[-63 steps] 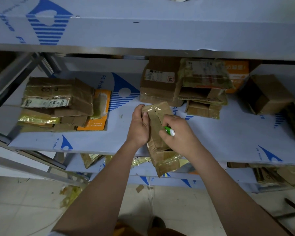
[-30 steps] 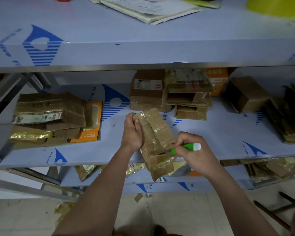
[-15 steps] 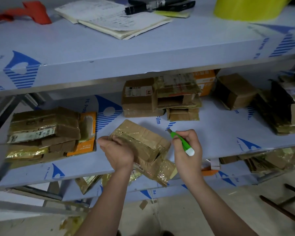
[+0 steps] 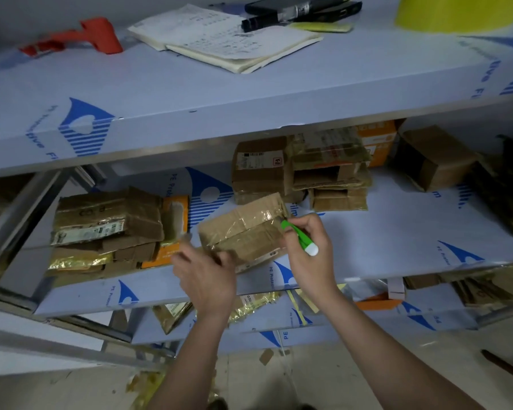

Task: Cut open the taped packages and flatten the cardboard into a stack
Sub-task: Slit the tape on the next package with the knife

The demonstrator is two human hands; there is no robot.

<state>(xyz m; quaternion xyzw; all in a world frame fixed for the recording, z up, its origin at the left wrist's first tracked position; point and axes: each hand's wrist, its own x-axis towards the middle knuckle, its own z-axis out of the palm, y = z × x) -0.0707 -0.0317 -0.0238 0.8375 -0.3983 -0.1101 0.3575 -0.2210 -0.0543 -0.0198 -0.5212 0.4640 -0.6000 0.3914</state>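
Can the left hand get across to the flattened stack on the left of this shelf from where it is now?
Probably yes. The left hand sits at the taped package, and the flattened stack lies just to its left on the same shelf, with nothing between them. It would have to let go of the package first.

A person's left hand grips the near edge of a brown, tape-wrapped cardboard package on a pale blue shelf. Their right hand holds a green-handled cutter at the package's right end. Flattened cardboard pieces are stacked to the left.
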